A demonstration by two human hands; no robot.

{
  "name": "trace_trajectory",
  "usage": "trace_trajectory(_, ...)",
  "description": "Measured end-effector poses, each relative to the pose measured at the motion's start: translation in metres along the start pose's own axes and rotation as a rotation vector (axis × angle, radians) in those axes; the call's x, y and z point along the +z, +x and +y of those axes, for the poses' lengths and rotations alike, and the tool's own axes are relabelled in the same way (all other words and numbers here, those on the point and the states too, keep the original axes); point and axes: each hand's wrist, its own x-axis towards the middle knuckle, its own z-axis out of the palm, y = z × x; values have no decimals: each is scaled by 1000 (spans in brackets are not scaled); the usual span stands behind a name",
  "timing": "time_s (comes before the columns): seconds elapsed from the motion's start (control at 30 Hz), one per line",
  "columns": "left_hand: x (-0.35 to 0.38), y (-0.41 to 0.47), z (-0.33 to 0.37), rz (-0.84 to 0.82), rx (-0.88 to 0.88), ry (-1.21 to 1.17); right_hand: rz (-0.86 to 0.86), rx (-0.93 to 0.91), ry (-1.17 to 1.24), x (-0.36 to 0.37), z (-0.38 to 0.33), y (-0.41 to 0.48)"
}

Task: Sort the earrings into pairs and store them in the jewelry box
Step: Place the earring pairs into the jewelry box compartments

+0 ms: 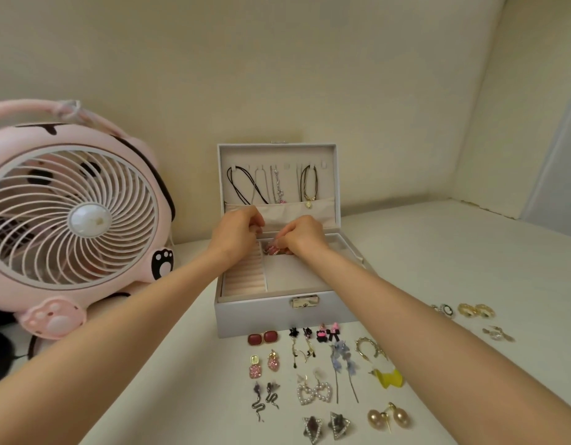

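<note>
Reaching over the open grey jewelry box (261, 313): right hand (302, 237) pinching a pink sparkly earring (271, 250) above a rear compartment, left hand (236, 232) just beside, fingers (257, 224) curled, grasp unclear. Necklaces (277, 184) hung inside the lid. Paired earrings (313, 393) laid in rows on the white tabletop (438, 252) before the box; pink fan (75, 220) at left.

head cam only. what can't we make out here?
1. Left hand: head view, its curled fingers hide whether the grip holds anything.
2. Right hand: fingertips at the pink earring; too small to tell if it is pinched, or if it is one piece or two.
3. Jewelry box: right-side compartments hidden by the right forearm.
4. Yellow earring: partly under that forearm; single or pair unclear.
5. Fan: cut off by the left edge.
</note>
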Motion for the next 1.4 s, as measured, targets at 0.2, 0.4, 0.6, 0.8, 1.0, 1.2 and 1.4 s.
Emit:
trace_trajectory(0.2, 3, -8, 2, 20, -18, 50, -26, -36, -120, 6, -3, 1)
trace_trajectory(0.4, 2, -17, 17, 58, -13, 74, -12, -147, -157, -4, -1, -10)
trace_trajectory(0.6, -5, -44, 67, 10, 102, -83, 70, -303, -122, -68, 14, -46)
trace_trajectory(0.8, 16, -69, 121, -93, 346, -28, 101, -316, -238, -134, 57, -94)
trace_trajectory(1.0, 60, -76, 157, -229, 513, 221, -67, -169, -708, -152, 97, -110)
trace_trajectory(1.2, 79, -73, 168, -314, 491, 374, -83, -146, -726, -151, 113, -112)
trace_trajectory(1.4, 89, -69, 175, -338, 540, 489, -81, -135, -631, -152, 119, -110)
